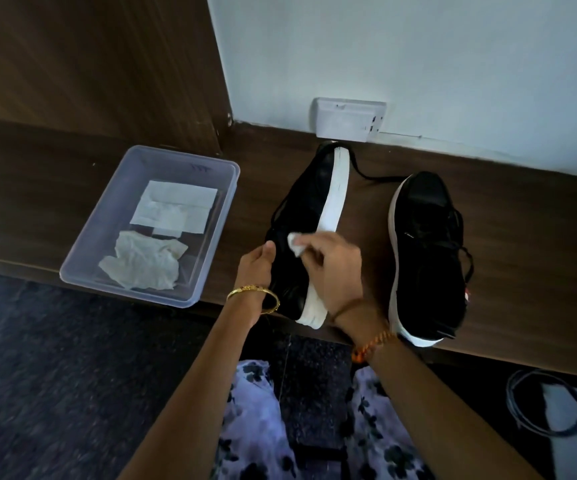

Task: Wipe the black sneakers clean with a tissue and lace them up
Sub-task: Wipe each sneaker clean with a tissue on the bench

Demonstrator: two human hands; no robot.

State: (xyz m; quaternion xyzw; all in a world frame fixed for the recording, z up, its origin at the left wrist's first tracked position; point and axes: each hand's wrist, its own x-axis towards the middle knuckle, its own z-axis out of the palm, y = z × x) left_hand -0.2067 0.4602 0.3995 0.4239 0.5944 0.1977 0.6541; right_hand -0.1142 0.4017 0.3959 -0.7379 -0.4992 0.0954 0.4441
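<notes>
Two black sneakers with white soles sit on a dark wooden ledge. The left sneaker (309,206) is tipped onto its side, its white sole facing right. My left hand (257,268) grips its upper near the heel. My right hand (335,261) pinches a small crumpled white tissue (295,243) against the sneaker's black side, beside the sole. The right sneaker (429,258) stands upright on its sole, laces loose across its top. A loose black lace (370,174) trails on the ledge behind the two shoes.
A clear plastic tub (207,271) at the left holds flat folded tissues (173,209) and a crumpled used one (145,263). A white wall socket box (347,119) sits behind the shoes. A coiled cable (536,407) lies at lower right on the dark floor.
</notes>
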